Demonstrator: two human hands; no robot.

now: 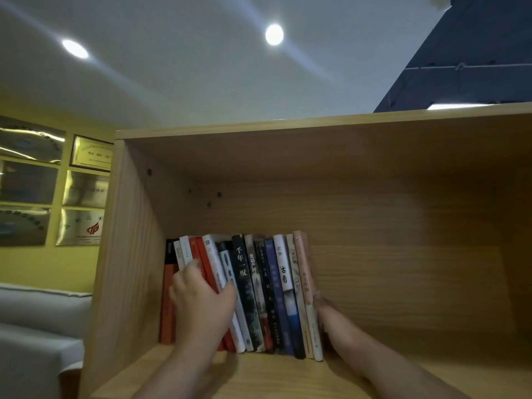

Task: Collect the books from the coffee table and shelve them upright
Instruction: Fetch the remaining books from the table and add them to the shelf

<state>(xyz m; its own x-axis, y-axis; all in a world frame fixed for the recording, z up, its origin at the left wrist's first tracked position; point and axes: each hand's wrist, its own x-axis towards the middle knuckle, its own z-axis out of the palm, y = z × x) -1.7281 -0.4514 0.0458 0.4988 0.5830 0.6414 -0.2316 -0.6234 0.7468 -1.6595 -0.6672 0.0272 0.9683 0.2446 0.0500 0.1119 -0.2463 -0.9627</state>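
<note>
A row of several books (259,295) stands upright at the left end of a wooden shelf compartment (403,283), leaning slightly. My left hand (201,300) lies flat against the spines of the red and white books at the left of the row. My right hand (325,309) presses against the outer cover of the rightmost pale pink book (305,277); its fingers are mostly hidden behind that book. The two hands bracket the row from both sides.
The shelf board (288,378) runs on to the right of the books. Left of the bookcase side panel (126,269) is a yellow wall with framed plaques (92,152) and a grey sofa (37,326) below.
</note>
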